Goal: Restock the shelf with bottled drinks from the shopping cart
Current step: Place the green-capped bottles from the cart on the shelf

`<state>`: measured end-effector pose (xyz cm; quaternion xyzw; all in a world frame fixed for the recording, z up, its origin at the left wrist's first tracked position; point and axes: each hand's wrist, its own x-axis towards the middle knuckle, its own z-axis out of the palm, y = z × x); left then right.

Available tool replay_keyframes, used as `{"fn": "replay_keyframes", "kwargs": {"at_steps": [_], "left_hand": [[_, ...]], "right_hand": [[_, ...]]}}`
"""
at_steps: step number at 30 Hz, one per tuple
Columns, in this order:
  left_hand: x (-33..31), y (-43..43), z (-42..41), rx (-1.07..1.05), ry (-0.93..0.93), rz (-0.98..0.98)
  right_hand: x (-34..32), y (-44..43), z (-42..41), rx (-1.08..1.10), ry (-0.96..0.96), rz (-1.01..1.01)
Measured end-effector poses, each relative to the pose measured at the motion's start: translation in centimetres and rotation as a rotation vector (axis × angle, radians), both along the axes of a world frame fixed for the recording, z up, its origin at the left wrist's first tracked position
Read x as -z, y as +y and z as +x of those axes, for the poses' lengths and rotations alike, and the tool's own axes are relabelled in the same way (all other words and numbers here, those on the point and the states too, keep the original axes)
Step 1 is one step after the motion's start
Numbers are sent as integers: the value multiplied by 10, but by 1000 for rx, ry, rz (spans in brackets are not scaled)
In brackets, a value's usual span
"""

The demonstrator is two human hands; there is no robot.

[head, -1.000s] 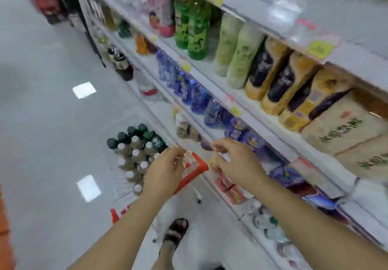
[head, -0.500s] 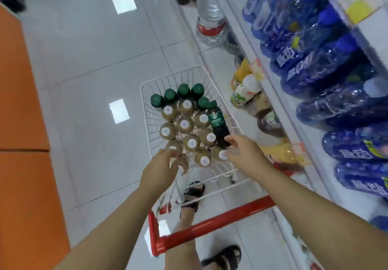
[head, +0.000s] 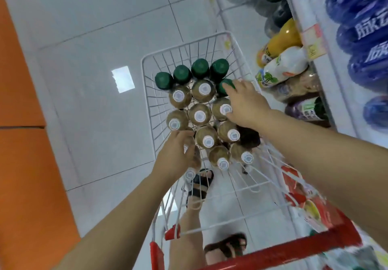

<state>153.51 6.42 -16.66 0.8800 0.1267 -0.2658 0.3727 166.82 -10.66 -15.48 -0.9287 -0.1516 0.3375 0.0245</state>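
Where the left fingers (head: 190, 143) curl, they wrap the brown body of a white-capped tea bottle (head: 190, 174) at the near left corner of the shopping cart (head: 143, 74), so the left hand (head: 175, 156) grips it. The right fingers (head: 233, 85) reach out fairly straight, and their tips lie on a green-capped bottle (head: 222, 88) by the cart's right wall; I cannot tell whether they close round it. The right hand (head: 247, 106) hovers over the cart's right side. The other tea bottles (head: 199, 115) stand packed upright in the cart's middle, and four more green caps (head: 199, 68) line its far end. Just right of the cart runs the shelf (head: 336, 80), stocked with blue bottles (head: 365, 32).
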Motion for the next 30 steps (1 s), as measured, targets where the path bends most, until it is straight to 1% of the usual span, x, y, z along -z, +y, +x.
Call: {"fn": "replay_keyframes", "kwargs": {"at_steps": [1, 4, 7, 10, 12, 14, 16, 17, 19, 21, 23, 26, 30], "left_hand": [[0, 1, 0, -3, 1, -5], [-3, 3, 3, -31, -10, -39], [-12, 5, 12, -57, -25, -71], [-20, 3, 31, -51, -74, -100], [-24, -4, 51, -13, -114, -81], [-23, -14, 76, 85, -185, -42], [-17, -28, 104, 216, -269, 15], [-12, -35, 118, 291, -304, 72], [3, -48, 143, 484, -330, 252], [18, -59, 160, 691, -277, 426], [32, -67, 167, 806, -217, 528], [46, -73, 169, 795, -245, 565], [29, -72, 158, 663, -346, 457]], "right_hand": [[0, 3, 4, -46, 2, -48], [-8, 8, 14, -72, -29, -144], [-20, 7, 16, -123, -15, -217], [-32, -10, 10, -120, -14, -99], [-42, -32, 3, -40, 11, 39], [-51, -54, -8, 80, 45, 179], [-57, -70, -25, 161, 37, 283], [-58, -75, -34, 191, 17, 323], [-58, -82, -47, 249, -21, 392], [-55, -86, -57, 298, -42, 447], [-51, -89, -63, 347, -63, 497], [-44, -92, -68, 391, -104, 537], [-47, -97, -81, 468, -154, 576]]}}
